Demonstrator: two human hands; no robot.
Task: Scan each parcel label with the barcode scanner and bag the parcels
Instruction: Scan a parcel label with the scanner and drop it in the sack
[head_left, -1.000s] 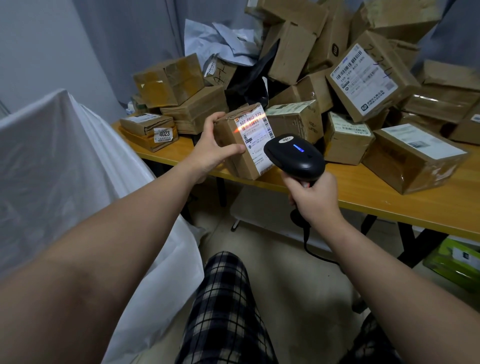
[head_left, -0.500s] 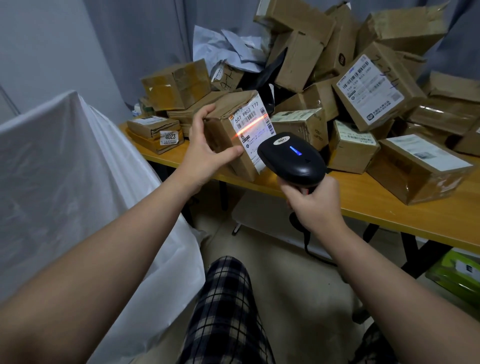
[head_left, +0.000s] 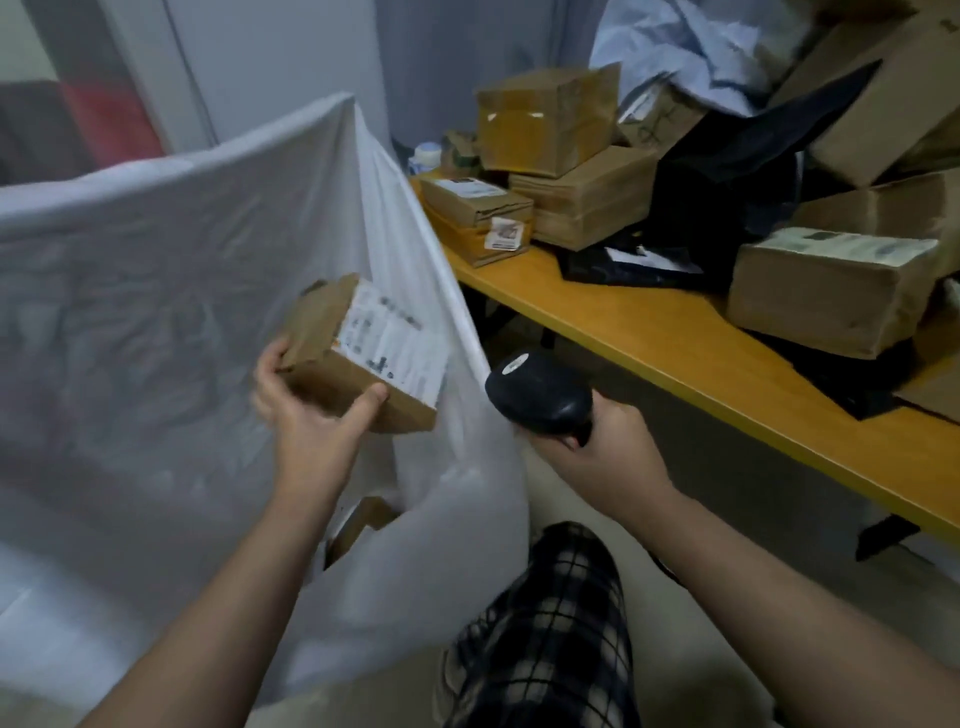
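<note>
My left hand (head_left: 306, 410) grips a small brown cardboard parcel (head_left: 332, 358) with a white label on its upper face, holding it over the mouth of the large white plastic bag (head_left: 156, 291). Low inside the bag, the corner of another brown parcel (head_left: 363, 519) shows. My right hand (head_left: 602, 447) holds the black barcode scanner (head_left: 540, 397) by its handle, just right of the bag's edge and in front of the table. No scan beam shows.
The orange-topped table (head_left: 649, 332) at the right carries a heap of cardboard parcels (head_left: 826, 291), a black plastic mailer (head_left: 727, 208) and pale mailers (head_left: 701, 47). My checked trouser leg (head_left: 550, 623) is below. A grey wall stands behind the bag.
My left hand has carried the parcel off the table, leftward and down to the bag's opening. The scanner has dropped lower and its red beam has gone. My view has swung left.
</note>
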